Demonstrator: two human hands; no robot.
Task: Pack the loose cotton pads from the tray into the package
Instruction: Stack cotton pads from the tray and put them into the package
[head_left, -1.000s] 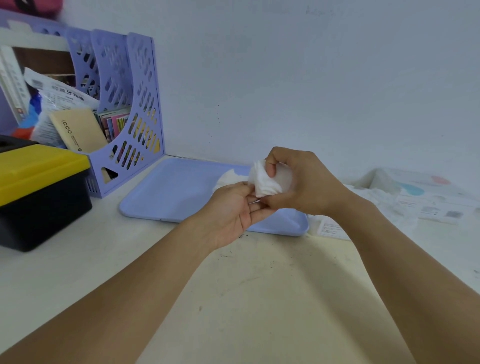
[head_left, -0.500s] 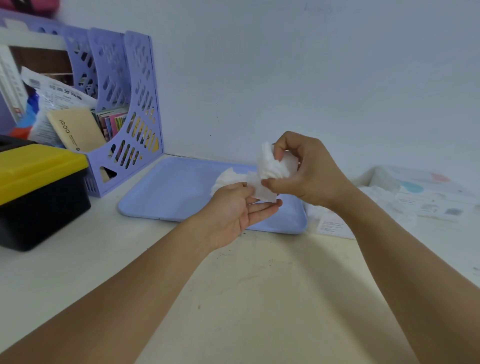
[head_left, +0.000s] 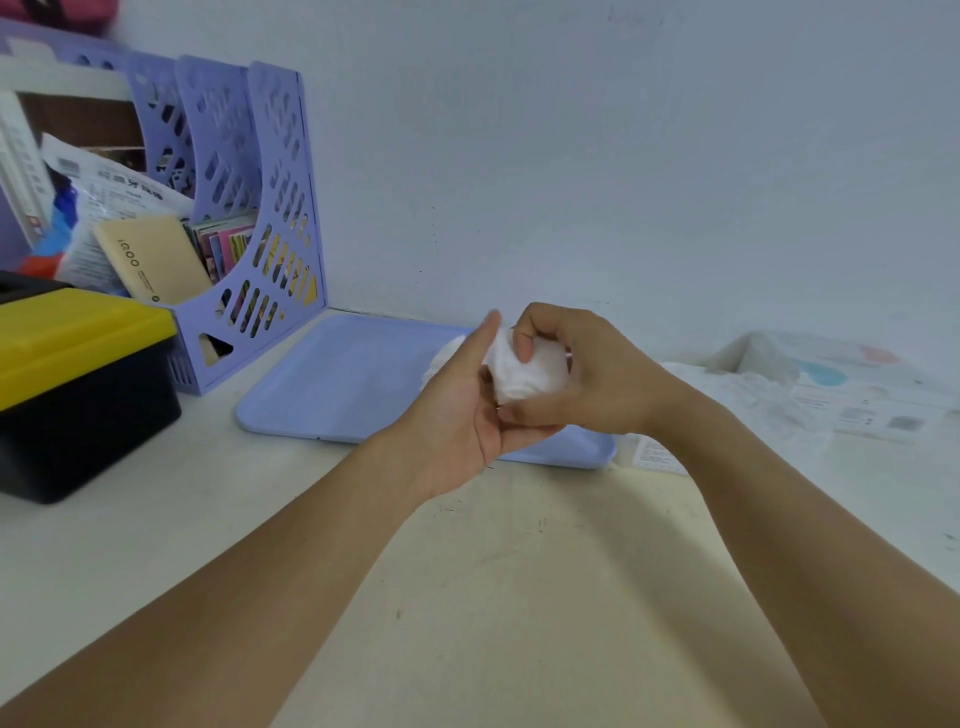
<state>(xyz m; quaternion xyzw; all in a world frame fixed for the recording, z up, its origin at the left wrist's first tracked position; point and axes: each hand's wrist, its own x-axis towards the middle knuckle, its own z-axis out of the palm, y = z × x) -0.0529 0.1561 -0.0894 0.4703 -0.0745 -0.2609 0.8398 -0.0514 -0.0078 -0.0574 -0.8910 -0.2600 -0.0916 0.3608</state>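
My right hand (head_left: 582, 379) grips a bunch of white cotton pads (head_left: 524, 371) above the near right part of the lilac tray (head_left: 337, 384). My left hand (head_left: 462, 410) lies flat against the left side of the bunch, fingers straight and thumb up. More white pads (head_left: 441, 358) lie on the tray behind my left hand, mostly hidden. The clear plastic package (head_left: 779, 384) with printed labels lies on the table to the right of the tray.
A lilac file rack (head_left: 244, 218) with papers and books stands at the back left against the wall. In front of it sits a black box with a yellow lid (head_left: 78, 374). A small paper slip (head_left: 657, 454) lies beside the tray's right corner.
My right hand lowered the bunch of pads and closed round it. My left hand straightened and now presses flat against the bunch's left side.
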